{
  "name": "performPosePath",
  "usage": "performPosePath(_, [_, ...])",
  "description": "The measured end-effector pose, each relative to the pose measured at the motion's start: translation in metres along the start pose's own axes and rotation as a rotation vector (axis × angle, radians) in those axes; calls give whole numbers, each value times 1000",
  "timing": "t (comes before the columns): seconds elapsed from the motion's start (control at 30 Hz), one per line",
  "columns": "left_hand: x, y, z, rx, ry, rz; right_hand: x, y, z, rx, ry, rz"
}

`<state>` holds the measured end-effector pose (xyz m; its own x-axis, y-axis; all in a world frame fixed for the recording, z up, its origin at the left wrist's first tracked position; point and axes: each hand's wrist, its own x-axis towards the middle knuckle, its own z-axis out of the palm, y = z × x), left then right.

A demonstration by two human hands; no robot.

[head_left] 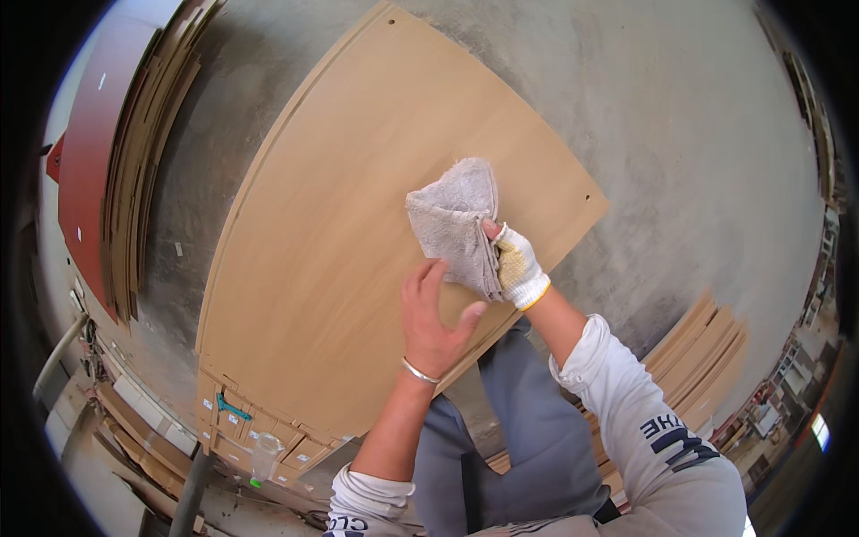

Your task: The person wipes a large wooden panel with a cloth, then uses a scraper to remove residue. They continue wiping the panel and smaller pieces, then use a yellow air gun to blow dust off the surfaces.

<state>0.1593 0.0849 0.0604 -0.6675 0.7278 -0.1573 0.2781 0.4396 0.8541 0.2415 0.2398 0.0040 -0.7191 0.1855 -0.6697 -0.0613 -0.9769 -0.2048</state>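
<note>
A folded greyish cloth (455,219) is gripped along its right edge by my right hand (519,266), which wears a white and yellow work glove with the thumb tip bare. My left hand (436,315) is bare, with a metal bracelet at the wrist. Its fingers are apart beside the cloth's lower left edge; whether the fingertips touch it I cannot tell. Beneath both hands lies a large light-brown wooden panel (331,197), with small dark holes near its far and right corners.
Smaller board pieces with a teal tool (234,407) and a clear bottle (266,455) lie at the panel's near left end. Red and brown boards (134,170) are stacked at the left. More boards (698,353) lie on the concrete floor (680,179) at the right.
</note>
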Motion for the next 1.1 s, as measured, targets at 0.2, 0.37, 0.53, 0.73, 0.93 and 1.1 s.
performPosePath(0.2, [12, 20, 36, -126, 12, -259, -20, 29, -25, 57, -46, 59])
performPosePath(0.37, [7, 17, 27, -593, 87, -527, -30, 17, -11, 175, -18, 74])
performPosePath(0.53, [21, 47, 24, -464, 15, -599, -34, 11, -23, -199, -100, 57])
performPosePath(0.73, [11, 28, 24, -263, -20, -314, -33, 11, -12, 104, -13, 124])
performPosePath(0.93, [-8, 19, 6, -281, -71, -305, -35, 15, 23, -412, 169, 201])
performPosePath(1.1, [-32, -16, -20, -1129, -4, -820, -41, 28, 6, -136, 274, 65])
